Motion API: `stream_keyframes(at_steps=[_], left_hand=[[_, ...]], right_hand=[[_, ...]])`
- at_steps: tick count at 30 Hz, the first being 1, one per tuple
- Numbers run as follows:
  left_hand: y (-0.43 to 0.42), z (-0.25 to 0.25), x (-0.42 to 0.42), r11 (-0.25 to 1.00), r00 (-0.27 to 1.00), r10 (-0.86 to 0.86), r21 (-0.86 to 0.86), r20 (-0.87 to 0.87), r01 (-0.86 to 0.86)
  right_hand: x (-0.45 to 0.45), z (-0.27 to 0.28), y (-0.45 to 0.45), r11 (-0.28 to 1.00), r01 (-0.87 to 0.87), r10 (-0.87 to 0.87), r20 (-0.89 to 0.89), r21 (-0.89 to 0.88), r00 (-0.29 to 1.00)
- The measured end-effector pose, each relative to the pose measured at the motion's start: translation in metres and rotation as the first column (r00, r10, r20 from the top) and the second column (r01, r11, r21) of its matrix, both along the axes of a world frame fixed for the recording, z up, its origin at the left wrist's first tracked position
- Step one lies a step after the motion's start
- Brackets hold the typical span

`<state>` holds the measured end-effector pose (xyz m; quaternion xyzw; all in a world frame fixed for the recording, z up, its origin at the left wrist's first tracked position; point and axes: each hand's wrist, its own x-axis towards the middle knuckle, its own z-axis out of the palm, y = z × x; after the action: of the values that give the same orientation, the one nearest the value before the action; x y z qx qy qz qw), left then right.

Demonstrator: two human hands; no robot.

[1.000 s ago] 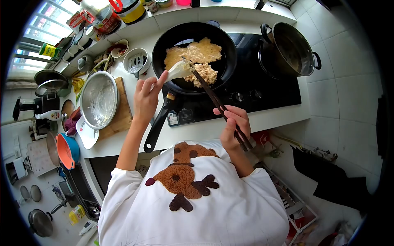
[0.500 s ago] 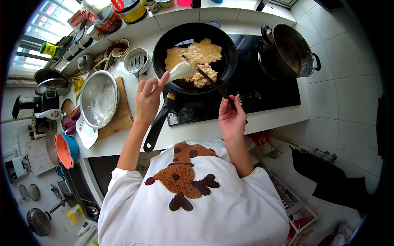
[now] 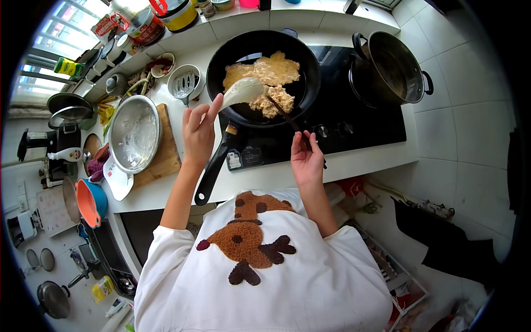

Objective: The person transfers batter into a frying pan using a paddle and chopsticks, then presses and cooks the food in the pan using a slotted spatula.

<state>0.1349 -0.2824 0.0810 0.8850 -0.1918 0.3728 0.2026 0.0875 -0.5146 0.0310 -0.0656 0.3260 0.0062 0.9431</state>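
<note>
My left hand [image 3: 201,128] is closed on a white spoon [image 3: 244,91], its broad head over the frying pan [image 3: 305,54]. My right hand [image 3: 307,157] pinches dark chopsticks [image 3: 284,117], whose tips reach the pan beside a mound of pale batter [image 3: 273,102]. Behind that mound a flatter, yellowish layer of batter [image 3: 276,69] lies in the black pan. The pan sits on the black glass stove [image 3: 359,130], its long handle [image 3: 209,176] pointing toward my body, below my left forearm.
To the right on the stove stands a deep pot [image 3: 394,66]. At the left, a smeared metal bowl [image 3: 134,134] rests on a wooden cutting board [image 3: 166,146]. A slotted turner [image 3: 182,86] lies in a white bowl [image 3: 197,91]. Jars line the ledge behind.
The spoon has turned so more of its head shows. The chopstick tips have dropped away from the spoon toward the mound, and my right hand has shifted slightly left.
</note>
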Motion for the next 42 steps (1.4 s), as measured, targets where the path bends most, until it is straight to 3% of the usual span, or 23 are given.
stream_keyframes(at_steps=[3,7,9,11,13,16,20,22,28,32,38,42], left_hand=[[-0.001,0.005,0.001,1.000,1.000,-0.013,0.000,-0.001,0.013],[-0.005,0.010,0.000,0.998,0.998,-0.048,-0.031,-0.043,0.047],[-0.012,0.016,-0.007,0.939,0.866,-0.090,-0.331,-0.492,-0.090],[-0.013,0.018,-0.010,0.899,0.859,-0.117,-0.420,-0.499,-0.122],[-0.011,0.023,-0.014,0.622,0.600,-0.460,-0.719,-0.655,-0.309],[-0.018,0.030,-0.018,0.561,0.552,-0.508,-0.740,-0.661,-0.371],[-0.019,0.034,-0.021,0.594,0.560,-0.463,-0.709,-0.687,-0.380],[-0.019,0.038,-0.021,0.554,0.458,-0.527,-0.698,-0.716,-0.454],[-0.023,0.037,-0.019,0.570,0.527,-0.474,-0.702,-0.705,-0.426],[-0.021,0.036,-0.019,0.623,0.508,-0.462,-0.673,-0.727,-0.398],[-0.022,0.041,-0.023,0.629,0.535,-0.442,-0.674,-0.720,-0.388],[-0.015,0.036,-0.024,0.647,0.550,-0.402,-0.652,-0.732,-0.395]], right_hand=[[0.003,-0.001,-0.008,0.994,0.105,-0.104,0.031,-0.025,0.994],[0.001,0.022,-0.015,0.994,0.102,-0.095,0.148,-0.038,0.984],[0.000,0.029,-0.014,0.994,0.096,-0.084,0.223,-0.045,0.971],[0.000,0.028,-0.012,0.993,0.098,-0.080,0.243,-0.062,0.967],[0.000,0.026,-0.008,0.992,0.096,-0.073,0.264,-0.077,0.962],[-0.004,0.020,0.000,0.975,0.089,-0.035,0.252,-0.203,0.967],[-0.008,0.023,0.004,0.932,0.107,-0.025,0.233,-0.346,0.972],[-0.010,0.026,0.006,0.869,0.112,0.042,0.296,-0.483,0.954],[-0.014,0.028,0.001,0.846,0.081,0.053,0.234,-0.528,0.971],[-0.010,0.030,0.003,0.854,0.067,0.044,0.200,-0.516,0.979],[0.004,0.023,-0.008,0.760,0.290,-0.143,0.285,-0.582,0.948],[0.002,0.026,-0.015,0.763,0.319,-0.127,0.353,-0.562,0.927]])
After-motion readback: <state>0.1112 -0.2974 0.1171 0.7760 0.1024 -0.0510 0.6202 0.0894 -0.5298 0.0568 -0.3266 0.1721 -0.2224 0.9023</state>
